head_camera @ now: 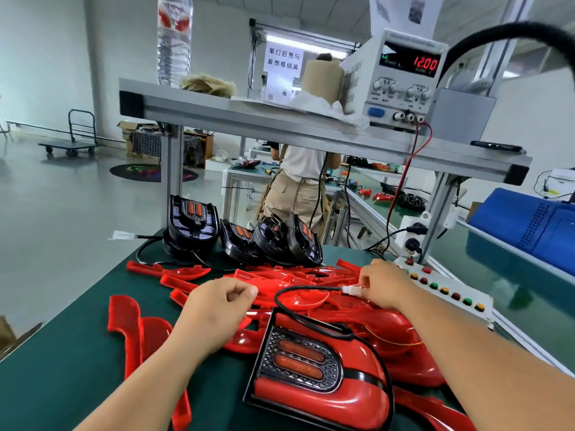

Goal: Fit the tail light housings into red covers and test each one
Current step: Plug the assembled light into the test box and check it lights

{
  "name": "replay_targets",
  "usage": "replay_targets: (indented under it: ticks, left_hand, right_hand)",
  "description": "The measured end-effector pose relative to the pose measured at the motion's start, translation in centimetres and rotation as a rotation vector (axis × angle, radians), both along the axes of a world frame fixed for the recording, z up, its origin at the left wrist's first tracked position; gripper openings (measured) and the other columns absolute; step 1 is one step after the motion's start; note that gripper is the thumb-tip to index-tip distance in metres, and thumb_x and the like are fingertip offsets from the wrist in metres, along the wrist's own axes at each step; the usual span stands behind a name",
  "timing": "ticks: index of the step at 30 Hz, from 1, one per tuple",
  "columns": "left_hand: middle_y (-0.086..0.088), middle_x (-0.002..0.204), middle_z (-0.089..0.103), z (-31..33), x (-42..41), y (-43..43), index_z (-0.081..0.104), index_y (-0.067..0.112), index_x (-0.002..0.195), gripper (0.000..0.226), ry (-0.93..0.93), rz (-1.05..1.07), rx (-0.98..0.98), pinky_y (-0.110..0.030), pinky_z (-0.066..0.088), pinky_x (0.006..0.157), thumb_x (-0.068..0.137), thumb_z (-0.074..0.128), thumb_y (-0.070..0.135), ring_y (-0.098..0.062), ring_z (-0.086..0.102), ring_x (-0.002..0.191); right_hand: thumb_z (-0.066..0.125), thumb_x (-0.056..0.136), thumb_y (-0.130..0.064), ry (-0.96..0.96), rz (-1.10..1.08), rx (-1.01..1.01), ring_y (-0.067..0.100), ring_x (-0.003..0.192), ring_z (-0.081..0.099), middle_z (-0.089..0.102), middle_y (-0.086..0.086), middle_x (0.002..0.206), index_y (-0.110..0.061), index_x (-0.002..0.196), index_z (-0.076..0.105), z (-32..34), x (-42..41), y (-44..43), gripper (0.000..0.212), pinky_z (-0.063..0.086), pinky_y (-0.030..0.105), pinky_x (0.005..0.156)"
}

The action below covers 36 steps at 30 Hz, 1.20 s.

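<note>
Pinching the white connector, the right hand sits beyond the assembled tail light; left hand curled, empty.

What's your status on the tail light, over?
Right hand pinches the white plug. Left hand curled over the loose red covers, holding nothing visible. Tail light sits in its cover, cable looped; path clear.

Red covers & black housings: glossy, smooth plastic. Table top matt green; shelf looks brushed alu.
</note>
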<state>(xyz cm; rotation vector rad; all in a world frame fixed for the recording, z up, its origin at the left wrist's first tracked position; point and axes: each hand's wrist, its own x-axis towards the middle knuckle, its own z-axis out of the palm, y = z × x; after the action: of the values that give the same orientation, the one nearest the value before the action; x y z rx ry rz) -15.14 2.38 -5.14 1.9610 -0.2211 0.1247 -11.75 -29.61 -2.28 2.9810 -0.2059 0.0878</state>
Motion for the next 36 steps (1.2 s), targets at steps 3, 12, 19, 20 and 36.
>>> replay_targets:
  ticks: [3,12,19,20,36]
  left_hand:
    - [0.001,0.074,0.073,0.0,0.2,0.1,0.070,0.029,0.076,0.017,-0.009,0.019,0.012,-0.044,0.058,0.076,0.092,0.064,0.031,-0.018,0.069,0.075]
    - [0.009,0.069,0.071,-0.3,0.8,-0.6,0.072,0.026,0.075,0.021,0.028,0.024,-0.084,-0.027,0.051,0.061,0.093,0.063,0.027,-0.002,0.062,0.059]
    - [-0.005,0.079,0.072,1.8,1.8,-0.8,0.073,0.025,0.080,0.017,0.018,-0.020,-0.106,-0.032,0.051,0.066,0.094,0.062,0.026,-0.014,0.060,0.067]
    - [-0.006,0.081,0.072,2.3,2.0,-1.0,0.073,0.024,0.082,0.016,0.013,-0.031,-0.110,-0.032,0.051,0.066,0.094,0.062,0.026,-0.015,0.060,0.069]
    - [-0.012,0.092,0.072,6.4,3.2,-5.5,0.072,0.016,0.089,0.018,-0.040,-0.217,0.150,-0.037,0.055,0.073,0.095,0.059,0.028,-0.018,0.060,0.077]
  right_hand:
    - [0.067,0.088,-0.035,-0.013,0.057,0.091,0.014,0.090,0.050,0.046,-0.003,0.102,-0.030,0.110,0.065,-0.2,-0.3,-0.3,0.023,0.038,0.025,0.075]
    - [0.067,0.088,-0.034,-0.057,0.176,0.059,0.014,0.105,0.043,0.046,-0.008,0.097,-0.030,0.099,0.067,-0.4,-0.6,-0.4,0.012,0.038,0.033,0.097]
    - [0.062,0.091,-0.031,-0.021,0.168,0.052,0.018,0.102,0.048,0.046,-0.006,0.095,-0.027,0.090,0.055,0.2,-0.4,-0.4,0.008,0.041,0.031,0.086]
    - [0.063,0.090,-0.031,-0.022,0.161,0.051,0.018,0.100,0.049,0.046,-0.005,0.095,-0.026,0.093,0.056,0.0,-0.4,-0.5,0.010,0.041,0.030,0.082]
    - [0.058,0.087,-0.026,0.103,0.273,-0.320,0.025,0.103,0.053,0.059,0.006,0.107,-0.018,0.081,0.054,1.4,-0.2,1.5,0.010,0.045,0.037,0.089]
